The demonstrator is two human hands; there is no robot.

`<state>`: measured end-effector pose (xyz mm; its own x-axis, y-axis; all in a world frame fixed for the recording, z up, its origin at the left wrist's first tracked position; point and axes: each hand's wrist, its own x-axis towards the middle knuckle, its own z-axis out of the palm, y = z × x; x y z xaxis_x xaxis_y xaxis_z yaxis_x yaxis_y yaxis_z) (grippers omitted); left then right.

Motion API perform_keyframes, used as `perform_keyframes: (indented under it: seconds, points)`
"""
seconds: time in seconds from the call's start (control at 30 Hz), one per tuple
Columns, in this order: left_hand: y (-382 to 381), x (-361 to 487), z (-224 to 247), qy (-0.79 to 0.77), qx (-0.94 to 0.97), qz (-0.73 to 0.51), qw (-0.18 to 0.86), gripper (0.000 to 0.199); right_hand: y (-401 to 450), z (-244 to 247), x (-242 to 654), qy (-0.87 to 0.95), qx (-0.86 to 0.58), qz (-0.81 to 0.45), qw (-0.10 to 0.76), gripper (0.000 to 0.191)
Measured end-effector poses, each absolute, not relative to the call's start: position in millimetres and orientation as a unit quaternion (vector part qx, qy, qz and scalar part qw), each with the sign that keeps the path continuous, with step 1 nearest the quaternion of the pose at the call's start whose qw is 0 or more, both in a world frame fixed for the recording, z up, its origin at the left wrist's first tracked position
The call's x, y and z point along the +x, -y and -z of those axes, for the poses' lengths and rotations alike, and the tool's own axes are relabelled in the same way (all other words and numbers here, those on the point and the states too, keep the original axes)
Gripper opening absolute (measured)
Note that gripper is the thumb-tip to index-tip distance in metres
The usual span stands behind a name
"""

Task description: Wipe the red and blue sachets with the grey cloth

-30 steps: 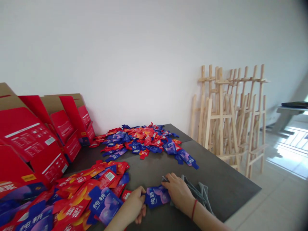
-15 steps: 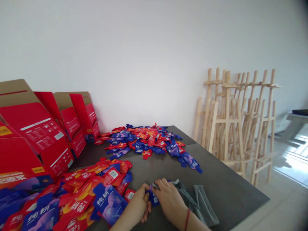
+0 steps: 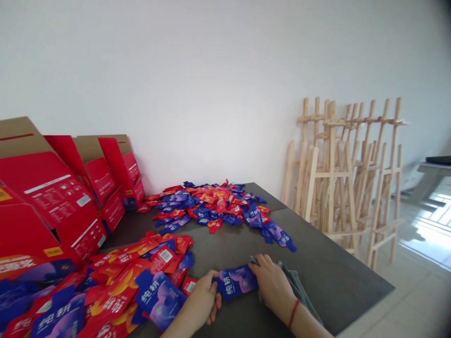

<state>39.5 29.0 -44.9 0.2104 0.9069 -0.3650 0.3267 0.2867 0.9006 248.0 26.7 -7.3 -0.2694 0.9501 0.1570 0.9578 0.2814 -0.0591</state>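
Observation:
A flat blue pouch (image 3: 237,281) with pale lettering and purple fruit print lies across the dark table between my hands. Its left end is pinched in my left hand (image 3: 205,295), fingers closed. My right hand (image 3: 273,286) is closed on a grey-green cloth (image 3: 299,287) at the pouch's right end. A bit of the cloth shows at the fingertips, and the rest trails behind the hand. How far the cloth covers the pouch's right end is hidden. Close to my left hand lies a heap of red and blue pouches (image 3: 157,298).
A second pile of red and blue pouches (image 3: 214,202) spreads along the table's far side. Open red cartons (image 3: 52,197) stand at the left. The dark tabletop (image 3: 338,291) ends at a slanting right edge. Wooden easels (image 3: 331,178) lean near the white wall beyond it.
My right hand has slid right along the pouch with the cloth, uncovering most of its printed face. The cloth has bunched up behind that hand. My left hand has barely moved.

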Motion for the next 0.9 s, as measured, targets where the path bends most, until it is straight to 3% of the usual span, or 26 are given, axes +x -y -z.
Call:
perform_keyframes:
  seconds: [0.2, 0.4, 0.9]
  points:
    - [-29, 42, 38, -0.577, 0.536, -0.270, 0.554, 0.026, -16, 7, 258, 0.797, -0.590, 0.031, 0.124, 0.047]
    - [-29, 38, 40, -0.568, 0.551, -0.274, 0.547, 0.033, 5, 10, 219, 0.888, -0.434, -0.017, 0.149, 0.030]
    - [-27, 39, 33, -0.568, 0.544, -0.265, 0.557, 0.034, -20, -1, 252, 0.784, -0.599, -0.046, 0.156, 0.030]
